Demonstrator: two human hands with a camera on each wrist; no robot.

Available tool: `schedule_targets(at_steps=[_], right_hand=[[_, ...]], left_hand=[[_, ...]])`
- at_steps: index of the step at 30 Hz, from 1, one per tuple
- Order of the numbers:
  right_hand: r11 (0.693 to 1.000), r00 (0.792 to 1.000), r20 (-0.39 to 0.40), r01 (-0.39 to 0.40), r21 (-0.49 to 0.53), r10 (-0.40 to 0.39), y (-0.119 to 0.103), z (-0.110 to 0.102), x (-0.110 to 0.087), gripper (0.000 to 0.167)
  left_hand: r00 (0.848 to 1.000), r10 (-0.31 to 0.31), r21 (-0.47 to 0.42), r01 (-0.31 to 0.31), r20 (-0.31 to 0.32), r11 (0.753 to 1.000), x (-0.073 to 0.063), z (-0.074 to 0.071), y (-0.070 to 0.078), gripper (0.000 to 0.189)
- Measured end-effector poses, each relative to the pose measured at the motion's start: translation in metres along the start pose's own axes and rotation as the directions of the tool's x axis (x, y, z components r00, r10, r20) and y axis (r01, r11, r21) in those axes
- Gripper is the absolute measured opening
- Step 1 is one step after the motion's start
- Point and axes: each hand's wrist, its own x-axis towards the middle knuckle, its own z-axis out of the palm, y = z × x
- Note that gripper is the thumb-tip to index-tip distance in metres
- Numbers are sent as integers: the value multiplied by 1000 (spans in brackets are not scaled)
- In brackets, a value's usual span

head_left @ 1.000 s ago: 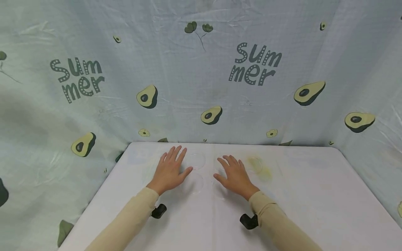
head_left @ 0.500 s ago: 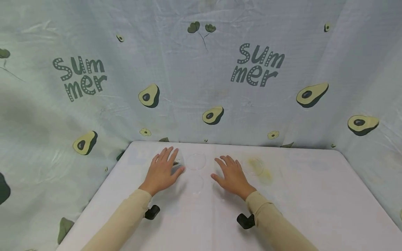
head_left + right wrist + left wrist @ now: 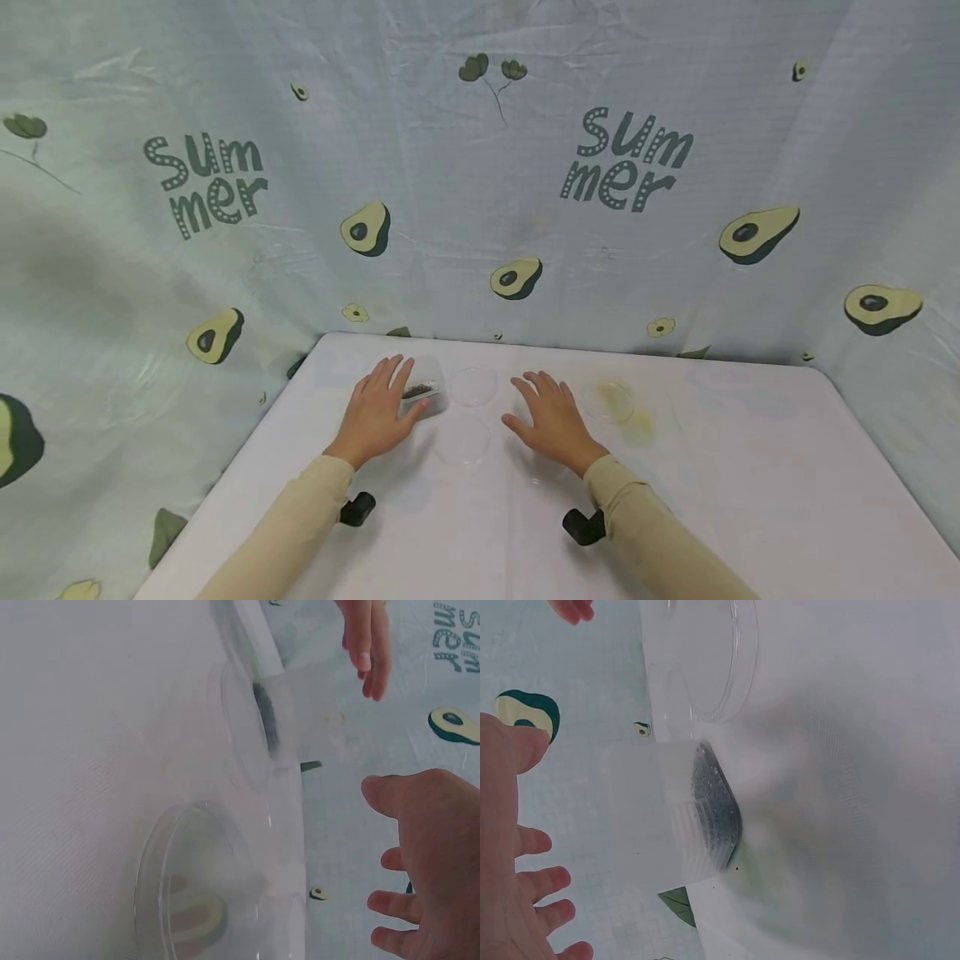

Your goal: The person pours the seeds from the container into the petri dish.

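My left hand (image 3: 375, 412) hovers with spread fingers at the far left of the white table. Beside its thumb stands a clear plastic container (image 3: 431, 375) with dark grainy matter at the bottom. The left wrist view shows a gap between those fingers and the container (image 3: 649, 817). My right hand (image 3: 553, 423) hangs over the table's middle, fingers loosely bent, holding nothing. Between the hands lie two clear round dishes, a far dish (image 3: 472, 387) and a near dish (image 3: 462, 442). Another clear dish (image 3: 202, 877) sits near my right hand in the right wrist view.
A pale cloth curtain (image 3: 442, 217) printed with avocados encloses the table's (image 3: 720, 492) back and sides. A yellowish patch (image 3: 637, 425) shows by a faint round dish (image 3: 600, 404) right of my right hand. Black wrist cameras (image 3: 583, 527) hang under both sleeves.
My left hand has moved left and slightly nearer, uncovering the container with the dark contents. My right hand has barely shifted. The head view has turned a little left.
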Motion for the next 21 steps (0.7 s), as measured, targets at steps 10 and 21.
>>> schedule_targets(at_steps=[10, 21], right_hand=[[1000, 1000, 20, -18, 13, 18, -6, -1, 7, 63], [1000, 1000, 4, 2, 21, -2, -6, 6, 11, 62]], left_hand=[[1000, -5, 7, 5, 5, 1000, 3, 1, -10, 71], [999, -34, -15, 34, 24, 999, 5, 6, -22, 75]])
